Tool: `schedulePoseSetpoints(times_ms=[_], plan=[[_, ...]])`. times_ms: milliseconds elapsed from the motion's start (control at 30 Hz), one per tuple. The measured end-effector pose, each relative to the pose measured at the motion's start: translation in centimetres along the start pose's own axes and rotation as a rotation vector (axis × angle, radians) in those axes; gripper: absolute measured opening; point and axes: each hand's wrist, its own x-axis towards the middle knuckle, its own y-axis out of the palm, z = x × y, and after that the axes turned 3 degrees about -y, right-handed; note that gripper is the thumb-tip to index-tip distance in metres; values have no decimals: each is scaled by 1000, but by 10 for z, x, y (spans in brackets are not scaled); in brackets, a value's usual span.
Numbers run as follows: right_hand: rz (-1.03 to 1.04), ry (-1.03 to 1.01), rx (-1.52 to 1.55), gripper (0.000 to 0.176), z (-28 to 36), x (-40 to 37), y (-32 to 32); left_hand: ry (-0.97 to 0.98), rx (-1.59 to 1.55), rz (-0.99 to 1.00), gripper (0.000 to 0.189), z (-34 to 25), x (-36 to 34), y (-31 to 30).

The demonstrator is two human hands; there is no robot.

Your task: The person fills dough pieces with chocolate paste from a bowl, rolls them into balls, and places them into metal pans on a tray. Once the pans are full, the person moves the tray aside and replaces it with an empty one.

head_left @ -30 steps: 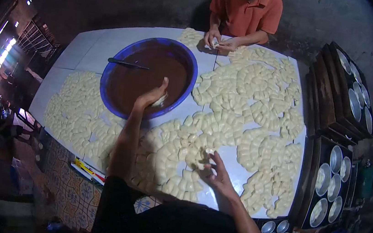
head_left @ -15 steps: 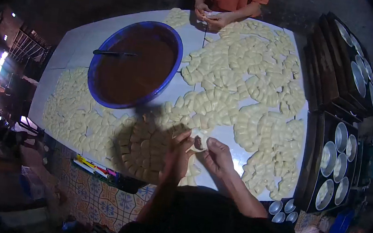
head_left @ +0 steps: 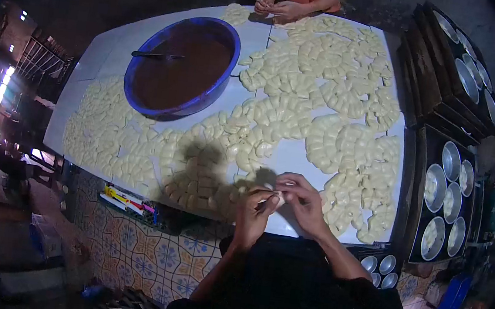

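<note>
Seemingly to support both sides, the left hand (head_left: 254, 215) and right hand (head_left: 304, 205) have their grip clamped on one small dough piece (head_left: 281, 198), on the near side of the blue basin (head_left: 210, 97). Dough rounds (head_left: 285, 115) lie spread beside the basin, probably for easy picking.

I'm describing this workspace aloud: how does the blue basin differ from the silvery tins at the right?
The blue basin is wider than each silvery tin. The basin stands on the table; the tins sit in dark trays beside it. The basin holds brown mixture; several tins hold pale pieces. Both are round and open.
</note>
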Motion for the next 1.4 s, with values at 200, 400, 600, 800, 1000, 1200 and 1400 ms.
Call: schedulePoseSetpoints(times_ms=[200, 400, 600, 800, 1000, 1200, 1400], plan=[[-1, 180, -150, 19, -8, -36, -1, -296, -224, -48, 16, 7, -24, 14], [561, 794, 351, 43, -36, -46, -17, 59, -292, 106, 41, 17, -40, -3], [188, 293, -172, 72, -61, -50, -3, 358, 459, -278, 43, 40, -50, -43], [289, -119, -653, 55, -60, -34, 10, 241, 342, -341, 34, 57, -45, -53], [526, 137, -459, 23, -82, -8, 45, 229, 1102, -90, 70, 89, -24, -48], [125, 278, 307, 30, 25, -6, -6, 280, 532, -76, 45, 41, -19, -38], [-5, 104, -1, 21, 24, -3, 24, 160, -317, -166, 28, -3, -19, 8]])
